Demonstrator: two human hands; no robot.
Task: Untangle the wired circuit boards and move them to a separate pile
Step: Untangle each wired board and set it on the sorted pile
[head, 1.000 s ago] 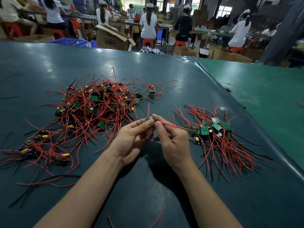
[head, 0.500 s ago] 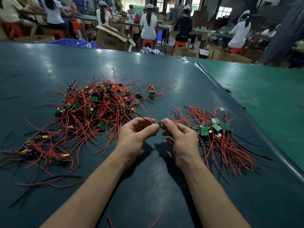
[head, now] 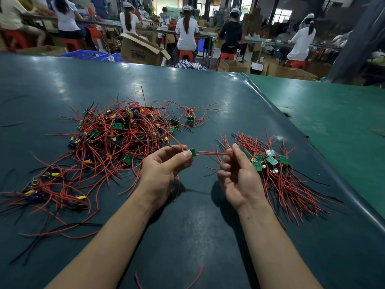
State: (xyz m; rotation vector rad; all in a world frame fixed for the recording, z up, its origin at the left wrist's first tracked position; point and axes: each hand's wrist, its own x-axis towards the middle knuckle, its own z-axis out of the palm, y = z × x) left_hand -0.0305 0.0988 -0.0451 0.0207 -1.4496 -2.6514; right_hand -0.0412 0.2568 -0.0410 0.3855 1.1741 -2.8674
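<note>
Dark-green matting (head: 208,236) under factory lights; left hand (head: 164,172) pinches a board (head: 191,152), right hand (head: 237,176) its red wires (head: 214,153).

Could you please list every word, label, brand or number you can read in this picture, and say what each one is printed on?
"tempo", as far as it can be made out, printed upside down and blurred on the side of the open cardboard box beyond the table.
Any markings on the green circuit boards in the sorted pile are too small to read.
The board held in the hands shows no legible print.
Nothing else can be read.
</note>
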